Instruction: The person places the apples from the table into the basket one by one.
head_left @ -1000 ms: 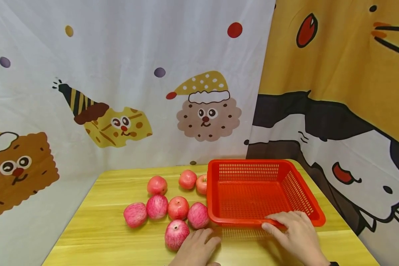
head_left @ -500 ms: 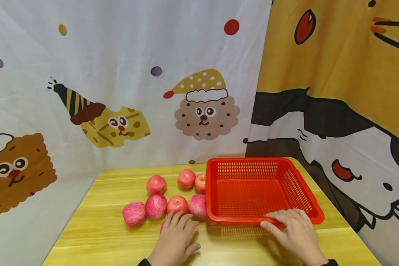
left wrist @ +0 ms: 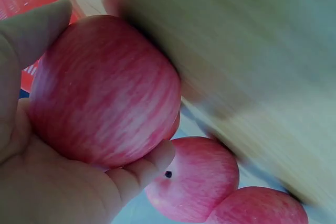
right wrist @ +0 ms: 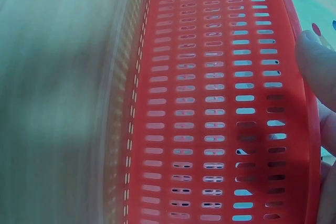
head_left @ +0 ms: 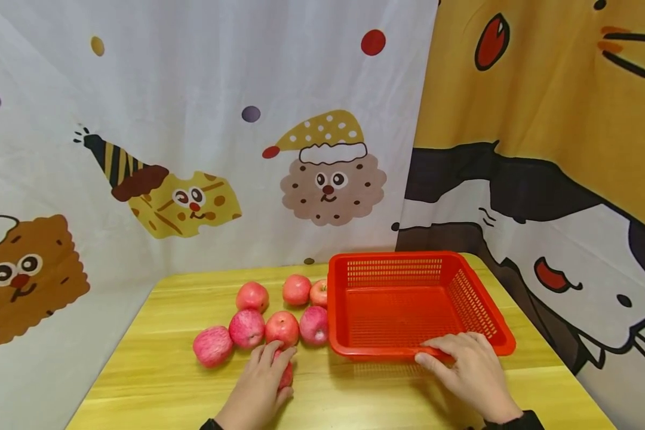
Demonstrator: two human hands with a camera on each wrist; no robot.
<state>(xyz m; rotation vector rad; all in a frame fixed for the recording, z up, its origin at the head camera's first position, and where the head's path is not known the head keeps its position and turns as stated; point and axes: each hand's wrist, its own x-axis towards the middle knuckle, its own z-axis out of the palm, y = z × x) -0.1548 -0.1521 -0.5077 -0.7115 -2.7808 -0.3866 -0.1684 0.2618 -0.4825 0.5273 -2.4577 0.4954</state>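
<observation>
L hand [head_left: 255, 382], lower middle of the frame, has thumb & fingers curled round an apple [head_left: 286, 376]; can't tell if it's off the tabletop [head_left: 156, 382] or resting on it. R hand [head_left: 467, 370], lower right, grips the front rim of the red basket [head_left: 376, 352].

Key bit: the held apple's L of the basket & slightly lower in the frame than its front L corner, near but w/ a gap. L hand's obviously the closer one to it; R hand's well apart, across that gap. Basket's long side looks to run L to R; apple's roundish, so no real long axis. Other apples [head_left: 247, 328], approx. 7, sit mid-frame, up to the basket's L side.
</observation>
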